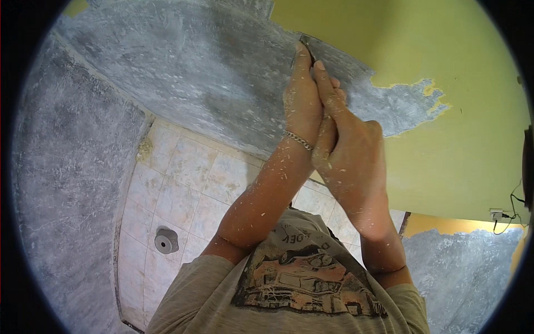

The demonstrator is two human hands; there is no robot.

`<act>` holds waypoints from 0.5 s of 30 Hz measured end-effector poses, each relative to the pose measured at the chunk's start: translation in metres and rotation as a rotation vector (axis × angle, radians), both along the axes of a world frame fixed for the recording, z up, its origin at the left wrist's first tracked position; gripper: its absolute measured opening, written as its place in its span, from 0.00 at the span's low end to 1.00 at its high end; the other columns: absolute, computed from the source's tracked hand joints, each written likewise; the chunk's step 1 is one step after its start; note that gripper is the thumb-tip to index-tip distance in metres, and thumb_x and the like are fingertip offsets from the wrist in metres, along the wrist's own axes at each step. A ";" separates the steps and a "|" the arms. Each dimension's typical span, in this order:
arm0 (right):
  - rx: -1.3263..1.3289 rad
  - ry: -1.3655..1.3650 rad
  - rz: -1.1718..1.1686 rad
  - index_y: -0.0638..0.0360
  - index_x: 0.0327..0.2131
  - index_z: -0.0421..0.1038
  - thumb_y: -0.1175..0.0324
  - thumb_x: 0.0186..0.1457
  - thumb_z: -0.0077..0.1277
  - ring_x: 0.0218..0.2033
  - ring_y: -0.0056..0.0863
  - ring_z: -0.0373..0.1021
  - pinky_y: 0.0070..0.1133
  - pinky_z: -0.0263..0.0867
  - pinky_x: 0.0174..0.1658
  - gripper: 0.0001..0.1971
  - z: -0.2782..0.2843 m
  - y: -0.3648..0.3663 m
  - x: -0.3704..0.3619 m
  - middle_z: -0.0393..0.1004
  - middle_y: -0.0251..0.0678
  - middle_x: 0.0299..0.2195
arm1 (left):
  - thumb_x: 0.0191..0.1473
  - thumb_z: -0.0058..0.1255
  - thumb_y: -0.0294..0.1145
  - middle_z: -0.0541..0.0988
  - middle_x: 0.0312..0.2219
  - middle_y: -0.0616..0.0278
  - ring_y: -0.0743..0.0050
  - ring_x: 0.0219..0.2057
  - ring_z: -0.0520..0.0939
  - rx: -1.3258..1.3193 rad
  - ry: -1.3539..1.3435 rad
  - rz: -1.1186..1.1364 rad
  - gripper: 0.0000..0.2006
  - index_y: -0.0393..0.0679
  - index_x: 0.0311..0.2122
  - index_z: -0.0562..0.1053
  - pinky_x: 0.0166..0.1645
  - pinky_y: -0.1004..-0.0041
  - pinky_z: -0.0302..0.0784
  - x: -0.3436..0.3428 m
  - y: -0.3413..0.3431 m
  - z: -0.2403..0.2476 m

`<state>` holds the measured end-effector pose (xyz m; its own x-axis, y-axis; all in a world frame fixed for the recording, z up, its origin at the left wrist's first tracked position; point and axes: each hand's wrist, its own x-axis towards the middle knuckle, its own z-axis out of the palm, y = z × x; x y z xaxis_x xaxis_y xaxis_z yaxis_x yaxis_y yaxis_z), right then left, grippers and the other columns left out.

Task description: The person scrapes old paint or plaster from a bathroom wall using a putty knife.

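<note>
Both hands are raised together against the wall. My left hand point(303, 97), with a chain bracelet at the wrist, is closed on a thin, dark-edged scraper point(306, 45), mostly hidden by the fingers and palms. Pressed against it from the right is my right hand point(353, 145), its fingers bent along the left hand and its index finger pointing up toward the blade. The tool's handle does not show. At the fingertips, yellow-green paint point(334, 25) meets a bare grey patch point(389, 106) with a ragged edge. Pale flakes cling to both hands and forearms.
A bare grey wall point(67, 183) stands at the left, meeting the stripped wall in a corner. Below lies a tiled floor point(189, 167) with a grey round-holed object point(166, 240). At the right, a plug with dark cables point(497, 214) sits on the wall.
</note>
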<state>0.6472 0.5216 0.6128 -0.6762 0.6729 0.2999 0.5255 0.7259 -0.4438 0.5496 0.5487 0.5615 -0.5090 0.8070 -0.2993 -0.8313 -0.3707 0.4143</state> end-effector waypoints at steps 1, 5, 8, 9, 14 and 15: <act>0.018 0.001 0.009 0.53 0.61 0.69 0.77 0.59 0.45 0.19 0.51 0.71 0.34 0.68 0.26 0.25 0.002 0.000 0.001 0.75 0.56 0.26 | 0.64 0.46 0.62 0.71 0.19 0.62 0.76 0.17 0.73 -0.002 -0.004 0.002 0.27 0.44 0.31 0.67 0.21 0.74 0.71 0.000 -0.002 0.002; 0.122 0.032 0.040 0.54 0.60 0.71 0.78 0.59 0.44 0.18 0.51 0.70 0.33 0.66 0.24 0.25 -0.004 0.002 -0.014 0.74 0.56 0.25 | 0.64 0.46 0.62 0.71 0.19 0.62 0.75 0.17 0.73 0.039 0.012 -0.002 0.27 0.44 0.32 0.67 0.21 0.74 0.72 -0.013 -0.004 0.000; -0.007 0.022 0.038 0.57 0.59 0.70 0.74 0.59 0.45 0.23 0.54 0.74 0.39 0.74 0.31 0.23 0.004 0.003 -0.005 0.76 0.54 0.22 | 0.64 0.45 0.61 0.72 0.20 0.61 0.75 0.18 0.72 0.072 0.016 0.001 0.26 0.44 0.33 0.67 0.21 0.74 0.73 -0.008 -0.001 0.000; -0.007 0.021 0.037 0.57 0.59 0.70 0.74 0.59 0.45 0.23 0.54 0.74 0.39 0.74 0.31 0.23 0.004 0.004 -0.009 0.76 0.54 0.22 | 0.64 0.45 0.61 0.72 0.20 0.61 0.75 0.18 0.72 0.056 0.024 0.007 0.26 0.44 0.33 0.67 0.22 0.74 0.73 -0.005 0.000 0.002; 0.185 0.120 0.096 0.53 0.59 0.71 0.77 0.59 0.43 0.26 0.55 0.74 0.33 0.72 0.31 0.24 0.001 0.007 -0.017 0.76 0.58 0.38 | 0.66 0.43 0.59 0.70 0.17 0.61 0.73 0.17 0.71 0.092 -0.072 0.013 0.25 0.44 0.30 0.66 0.24 0.71 0.73 -0.014 -0.001 0.008; 0.184 0.120 0.097 0.53 0.59 0.71 0.77 0.59 0.43 0.26 0.55 0.74 0.33 0.72 0.31 0.24 -0.002 0.006 -0.017 0.76 0.58 0.38 | 0.68 0.40 0.59 0.70 0.14 0.62 0.71 0.15 0.70 0.045 -0.098 0.016 0.27 0.45 0.25 0.65 0.23 0.67 0.72 -0.011 -0.001 0.013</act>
